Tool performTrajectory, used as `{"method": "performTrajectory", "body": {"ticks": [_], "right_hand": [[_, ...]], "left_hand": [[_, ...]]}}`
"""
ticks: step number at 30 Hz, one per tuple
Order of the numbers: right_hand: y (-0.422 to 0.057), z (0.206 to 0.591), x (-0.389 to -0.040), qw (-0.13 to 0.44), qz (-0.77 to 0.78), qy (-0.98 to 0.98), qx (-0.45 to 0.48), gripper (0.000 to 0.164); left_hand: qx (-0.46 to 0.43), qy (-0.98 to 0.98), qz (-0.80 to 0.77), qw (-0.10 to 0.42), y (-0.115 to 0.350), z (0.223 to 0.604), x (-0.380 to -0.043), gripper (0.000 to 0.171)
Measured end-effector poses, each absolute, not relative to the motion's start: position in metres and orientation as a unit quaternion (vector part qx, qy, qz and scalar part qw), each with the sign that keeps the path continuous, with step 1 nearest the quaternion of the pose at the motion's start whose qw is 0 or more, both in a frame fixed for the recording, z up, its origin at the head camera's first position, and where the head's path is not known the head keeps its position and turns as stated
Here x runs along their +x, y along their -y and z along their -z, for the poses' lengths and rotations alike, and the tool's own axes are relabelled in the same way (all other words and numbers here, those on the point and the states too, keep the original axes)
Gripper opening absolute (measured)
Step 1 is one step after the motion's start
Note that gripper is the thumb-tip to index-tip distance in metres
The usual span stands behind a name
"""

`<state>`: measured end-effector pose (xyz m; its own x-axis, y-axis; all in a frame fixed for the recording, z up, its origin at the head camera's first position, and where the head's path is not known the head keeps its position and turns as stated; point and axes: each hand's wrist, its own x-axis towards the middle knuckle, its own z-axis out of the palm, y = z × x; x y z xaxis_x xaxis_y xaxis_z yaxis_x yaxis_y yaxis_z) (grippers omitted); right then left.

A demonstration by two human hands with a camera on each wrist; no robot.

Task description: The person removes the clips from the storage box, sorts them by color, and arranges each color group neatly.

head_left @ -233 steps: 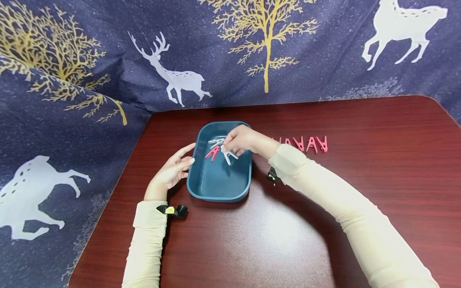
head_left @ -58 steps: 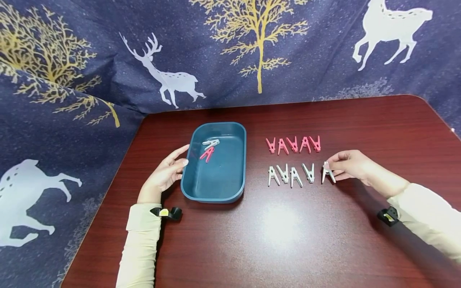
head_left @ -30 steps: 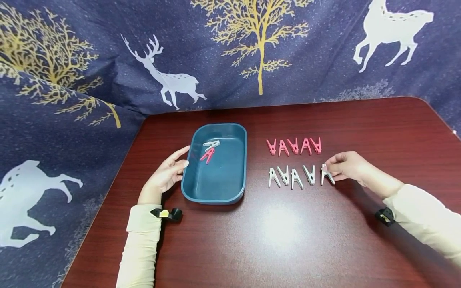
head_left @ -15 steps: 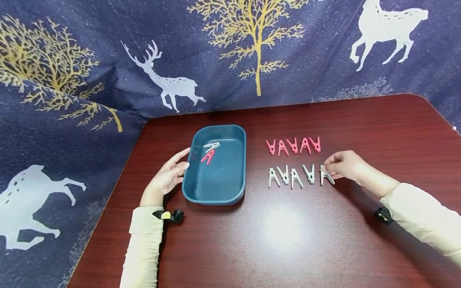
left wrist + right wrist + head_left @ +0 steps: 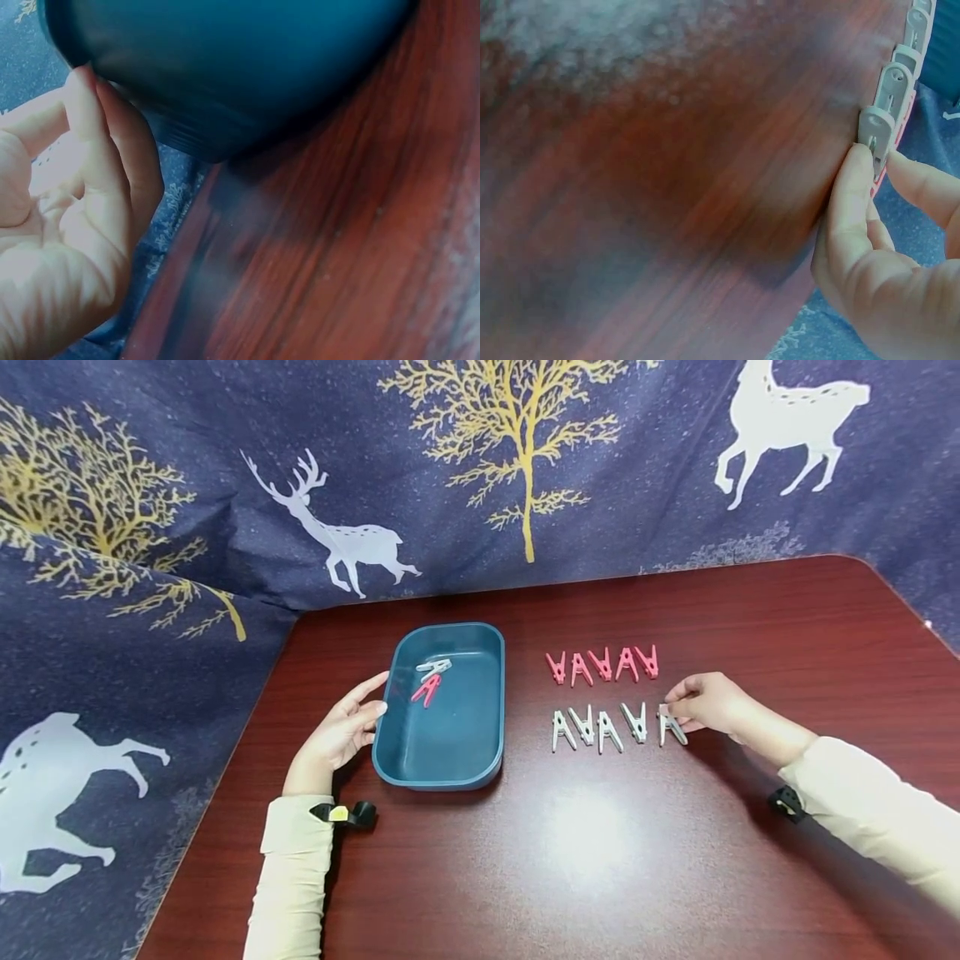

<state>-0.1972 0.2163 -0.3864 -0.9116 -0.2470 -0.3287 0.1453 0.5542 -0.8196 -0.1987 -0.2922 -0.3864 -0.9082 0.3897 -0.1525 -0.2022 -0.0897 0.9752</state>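
My right hand [image 5: 708, 703] pinches a white clothespin [image 5: 670, 727] between thumb and fingers, at the right end of a row of white clothespins [image 5: 606, 732] on the table. In the right wrist view, the fingertips hold the end of this clothespin [image 5: 876, 129]. On the left, my left hand [image 5: 341, 732] touches the outer left side of a blue plastic bin [image 5: 438, 783] with thumb and fingertips. The left wrist view shows fingers [image 5: 88, 112] against the bin wall [image 5: 225, 75]. Inside the bin lie a white clothespin [image 5: 434, 668] and a red clothespin [image 5: 427, 690].
Behind the white row runs a row of red clothespins [image 5: 602, 666], set alternately up and down. The dark red wooden table [image 5: 480, 877] reflects a bright light near its middle. A blue cloth [image 5: 450, 460] with deer and trees hangs behind and at the left.
Since the oldest frame, my right hand has left the bin and moved right to the white row. During the last second, its clothespin shifted slightly toward the row. The left hand stays at the bin.
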Motion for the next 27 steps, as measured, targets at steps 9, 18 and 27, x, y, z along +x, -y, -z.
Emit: {"method": "performTrajectory", "body": {"ticks": [9,18,27], "right_hand": [[-0.216,0.382,-0.197,0.200,0.463,-0.863,-0.027,0.030],[-0.212,0.369,-0.198,0.154,0.448,-0.880,-0.012,0.033],[-0.198,0.356,-0.202,0.125,0.492,-0.861,-0.025,0.031]], "left_hand": [[0.062,-0.660,-0.723,0.197,0.290,0.384,-0.197,0.057],[0.066,-0.638,-0.744,0.187,0.288,0.387,-0.195,0.056],[0.071,-0.630,-0.750,0.186,0.287,0.388,-0.195,0.055]]}}
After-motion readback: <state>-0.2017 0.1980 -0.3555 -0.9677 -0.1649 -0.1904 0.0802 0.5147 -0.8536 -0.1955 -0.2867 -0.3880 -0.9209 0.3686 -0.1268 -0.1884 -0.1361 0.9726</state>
